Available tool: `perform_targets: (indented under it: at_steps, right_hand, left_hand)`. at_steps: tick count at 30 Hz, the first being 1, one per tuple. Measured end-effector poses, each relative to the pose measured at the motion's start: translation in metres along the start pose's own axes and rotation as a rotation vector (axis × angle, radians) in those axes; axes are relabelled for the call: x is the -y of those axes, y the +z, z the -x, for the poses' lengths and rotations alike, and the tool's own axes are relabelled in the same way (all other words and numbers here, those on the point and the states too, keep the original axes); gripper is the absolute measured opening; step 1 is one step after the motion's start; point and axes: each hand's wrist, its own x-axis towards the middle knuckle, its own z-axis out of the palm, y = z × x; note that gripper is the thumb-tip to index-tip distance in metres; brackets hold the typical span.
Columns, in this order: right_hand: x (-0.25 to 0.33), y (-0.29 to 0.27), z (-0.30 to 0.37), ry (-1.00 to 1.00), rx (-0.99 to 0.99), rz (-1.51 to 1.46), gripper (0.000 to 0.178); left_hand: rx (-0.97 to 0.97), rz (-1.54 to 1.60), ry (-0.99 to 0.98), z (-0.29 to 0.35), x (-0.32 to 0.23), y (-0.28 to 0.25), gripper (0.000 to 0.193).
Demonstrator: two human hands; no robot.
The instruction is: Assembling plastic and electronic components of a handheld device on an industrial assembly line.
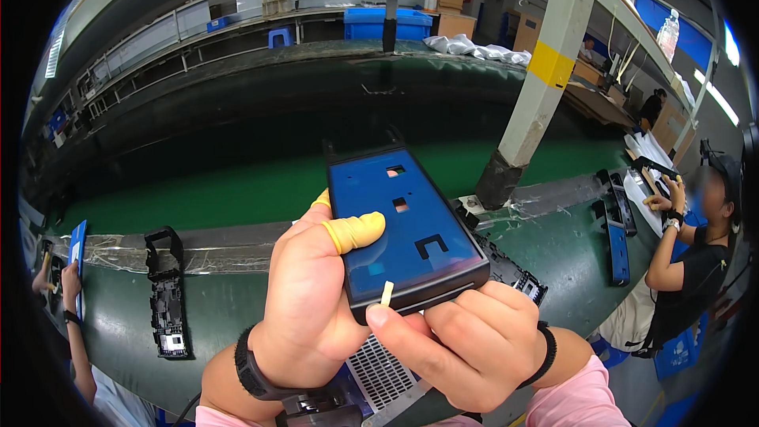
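A black rectangular device housing (481,266) with a blue film-covered face (387,225) is tilted up in front of me. My left hand (304,292) is closed around its left side, the thumb in a yellow finger cot (356,232) pressed on the blue face. Two small square cutouts and a black bracket-shaped mark show on that face. At the housing's lower edge my right hand (474,340) is closed, its fingers curled. A small cream strip (387,293) sticks up from its fingertip over the lower end of the face.
On the green bench (229,316) lie a black frame part (168,300) at left and another (510,269) beyond my right hand. A grey post (545,71) rises at right. Co-workers sit at both sides; the right one (688,245) handles a black part near blue-faced housings (617,249).
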Motion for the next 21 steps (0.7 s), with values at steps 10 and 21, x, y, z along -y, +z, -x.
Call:
perform_targets:
  at_steps: [10, 21]
  right_hand:
    - [0.002, -0.002, 0.001, 0.024, 0.000, 0.032, 0.027]
    - [0.001, -0.001, 0.002, 0.042, 0.003, -0.006, 0.026]
  left_hand:
    - [0.007, 0.003, 0.023, 0.001, 0.002, 0.002, 0.024]
    - [0.031, 0.007, 0.024, -0.002, 0.004, -0.001, 0.023]
